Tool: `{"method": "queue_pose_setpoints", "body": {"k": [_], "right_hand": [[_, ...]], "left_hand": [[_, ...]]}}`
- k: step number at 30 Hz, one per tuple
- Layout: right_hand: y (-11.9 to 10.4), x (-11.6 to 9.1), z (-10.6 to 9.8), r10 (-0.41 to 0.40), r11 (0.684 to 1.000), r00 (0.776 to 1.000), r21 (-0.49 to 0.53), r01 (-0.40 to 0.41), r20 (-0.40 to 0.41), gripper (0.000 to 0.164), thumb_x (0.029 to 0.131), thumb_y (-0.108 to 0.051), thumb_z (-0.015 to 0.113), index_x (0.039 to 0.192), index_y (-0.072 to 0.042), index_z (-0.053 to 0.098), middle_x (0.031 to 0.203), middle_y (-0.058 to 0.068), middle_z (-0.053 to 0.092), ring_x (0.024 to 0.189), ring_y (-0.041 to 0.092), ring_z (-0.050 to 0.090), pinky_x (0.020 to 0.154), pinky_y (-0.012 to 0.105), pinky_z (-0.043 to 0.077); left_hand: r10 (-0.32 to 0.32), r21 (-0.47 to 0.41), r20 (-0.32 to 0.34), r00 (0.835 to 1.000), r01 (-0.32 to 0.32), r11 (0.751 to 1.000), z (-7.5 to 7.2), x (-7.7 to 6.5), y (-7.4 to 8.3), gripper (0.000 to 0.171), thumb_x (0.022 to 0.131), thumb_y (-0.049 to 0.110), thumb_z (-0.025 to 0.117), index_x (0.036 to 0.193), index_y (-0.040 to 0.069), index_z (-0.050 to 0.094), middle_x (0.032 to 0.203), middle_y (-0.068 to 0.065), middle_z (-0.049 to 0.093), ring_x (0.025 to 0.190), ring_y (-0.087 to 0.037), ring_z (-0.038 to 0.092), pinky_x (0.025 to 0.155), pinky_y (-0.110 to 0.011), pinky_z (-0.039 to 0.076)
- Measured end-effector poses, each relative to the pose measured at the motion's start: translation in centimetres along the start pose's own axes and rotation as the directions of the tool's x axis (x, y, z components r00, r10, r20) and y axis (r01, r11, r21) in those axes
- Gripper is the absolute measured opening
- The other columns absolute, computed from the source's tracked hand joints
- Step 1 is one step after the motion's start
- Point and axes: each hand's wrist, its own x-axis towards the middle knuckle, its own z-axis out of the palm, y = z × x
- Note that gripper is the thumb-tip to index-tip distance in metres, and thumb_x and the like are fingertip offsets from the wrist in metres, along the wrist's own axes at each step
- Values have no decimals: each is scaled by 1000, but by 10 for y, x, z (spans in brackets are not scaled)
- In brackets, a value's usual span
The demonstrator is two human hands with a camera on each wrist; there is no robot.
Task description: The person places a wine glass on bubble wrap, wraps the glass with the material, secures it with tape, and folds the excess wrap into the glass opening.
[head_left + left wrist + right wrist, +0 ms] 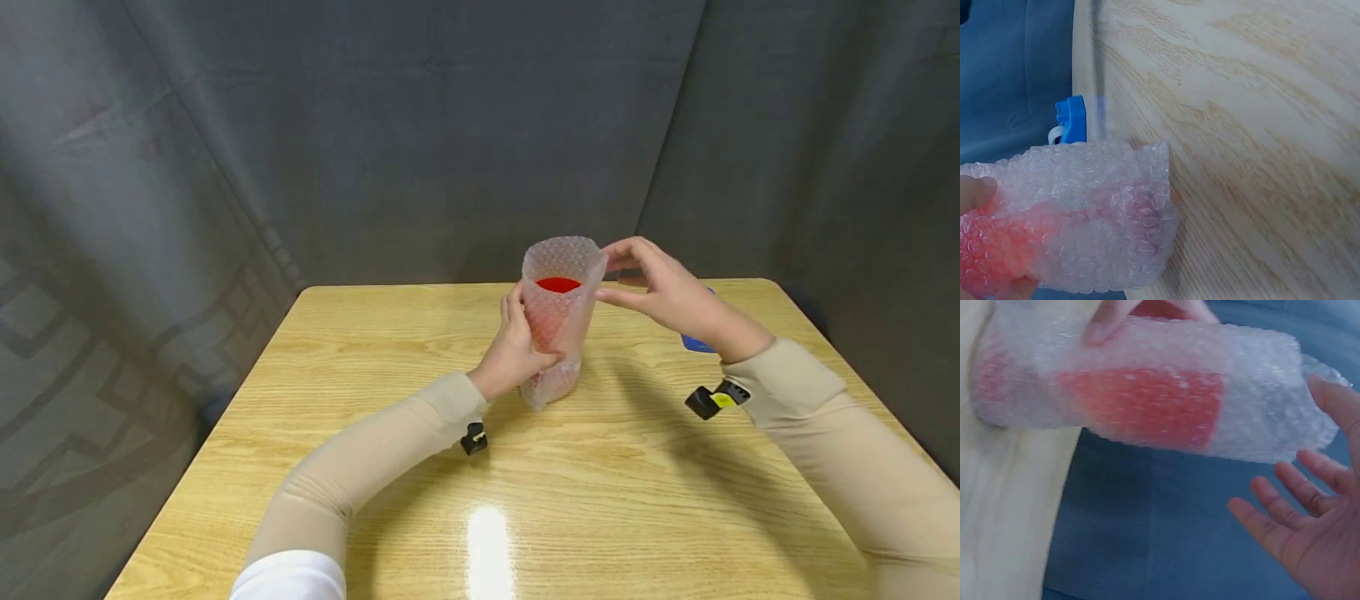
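Observation:
A clear bubble wrap bag (pixel 576 329) stands upright on the table with its mouth facing up, tilted slightly. Inside it is a red object (pixel 558 285), whose top shows through the mouth; the wrap blurs its shape. My left hand (pixel 517 346) grips the bag around its middle, and its fingertips (pixel 977 190) press into the wrap in the left wrist view. At the bag's upper right edge is my right hand (pixel 660 287), fingers spread and relaxed. Its thumb (pixel 1333 400) overlaps the bag's mouth in the right wrist view; whether it touches I cannot tell.
Behind my right hand, a blue object (pixel 697 343) lies on the wooden table (pixel 420 333); the left wrist view shows a white curved part on it. A dark grey curtain (pixel 450 142) hangs along the table's back and sides.

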Motion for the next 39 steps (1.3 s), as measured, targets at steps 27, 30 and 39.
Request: {"method": "queue_pose_setpoints", "body": {"k": [27,30,39], "right_hand": [[5,24,13,-227,953,948,-151,264,222,9,93,-15,65,101,-14,68,100,-5,62,95,13,60,90,41,54],[4,25,8,-206,953,931,-153,261,301,13,92,-21,67,104,-16,69,100,-7,63,94,10,59,89,39,53],[3,29,5,-107,955,920,-218,200,378,19,93,-21,64,108,-10,71,105,1,69,90,15,59,86,40,53]], "left_hand": [[38,23,13,999,-38,999,3,-1,-1,121,70,10,87,149,18,-5,139,-11,22,124,-27,44,103,-34,47],[28,16,16,999,-29,999,3,-1,-1,121,70,10,87,148,19,-5,138,-11,22,125,-27,44,104,-34,46],[21,4,22,1000,-21,1000,2,-1,-1,118,72,11,86,148,17,-4,141,-10,20,129,-26,41,107,-35,43]]}}
